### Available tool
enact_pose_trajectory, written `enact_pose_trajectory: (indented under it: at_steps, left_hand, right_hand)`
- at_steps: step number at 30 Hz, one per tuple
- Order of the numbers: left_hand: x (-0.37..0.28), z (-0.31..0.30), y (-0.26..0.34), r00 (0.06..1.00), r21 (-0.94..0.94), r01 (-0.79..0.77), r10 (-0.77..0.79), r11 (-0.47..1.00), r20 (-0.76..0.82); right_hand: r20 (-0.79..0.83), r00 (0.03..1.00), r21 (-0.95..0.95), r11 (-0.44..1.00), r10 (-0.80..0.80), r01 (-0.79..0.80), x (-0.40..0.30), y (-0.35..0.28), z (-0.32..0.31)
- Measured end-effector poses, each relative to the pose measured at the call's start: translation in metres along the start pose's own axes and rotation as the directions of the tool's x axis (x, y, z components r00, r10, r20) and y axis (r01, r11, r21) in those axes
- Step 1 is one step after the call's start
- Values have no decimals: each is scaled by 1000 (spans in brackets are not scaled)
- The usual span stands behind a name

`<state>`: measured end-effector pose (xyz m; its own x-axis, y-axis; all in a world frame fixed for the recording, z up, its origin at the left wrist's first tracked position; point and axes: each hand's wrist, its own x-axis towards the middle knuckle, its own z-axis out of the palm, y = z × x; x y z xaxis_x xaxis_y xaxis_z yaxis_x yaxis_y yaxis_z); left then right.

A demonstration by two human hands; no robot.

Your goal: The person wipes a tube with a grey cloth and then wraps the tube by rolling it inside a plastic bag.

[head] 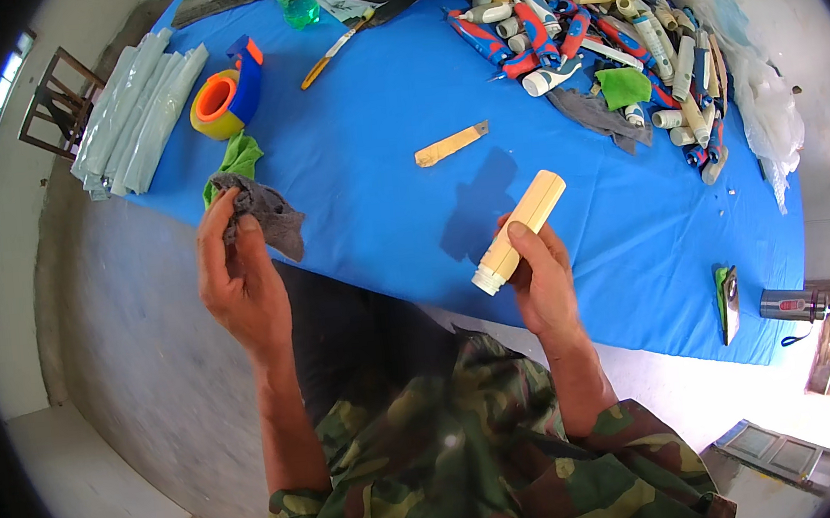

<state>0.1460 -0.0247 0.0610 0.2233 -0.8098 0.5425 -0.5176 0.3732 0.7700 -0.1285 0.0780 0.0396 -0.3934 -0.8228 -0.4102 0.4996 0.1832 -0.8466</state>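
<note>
My left hand (242,274) pinches a crumpled dark grey cloth (270,216) at the table's near left edge. Just behind it a green cloth (239,158) shows, partly covered by the grey one. My right hand (545,266) grips a cream plastic tube-shaped handle (529,212), tilted with its white threaded end (489,281) towards me. Thumb and fingers wrap the lower half of that handle. Beyond it, a utility knife (451,143) with a yellowish body lies on the blue tablecloth (366,211).
A heap of cream, white and red-and-blue handles (617,27) covers the far right. Left stand a tape dispenser (223,102) and folded plastic bags (139,109). A brush (337,49) and green bottle (295,3) lie farther back. At right are a phone (730,305) and metal flask (793,304).
</note>
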Motion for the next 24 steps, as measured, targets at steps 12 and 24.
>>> enact_pose_trajectory:
  at_steps: [12, 24]
  left_hand:
    - [-11, 27, -11, 973, 282, -173, 119, 944, 198]
    - [-32, 55, -9, 921, 193, -283, 209, 940, 329]
  right_hand:
    - [100, 971, -701, 677, -217, 223, 22, -22, -50]
    - [243, 794, -905, 163, -557, 392, 28, -21, -55]
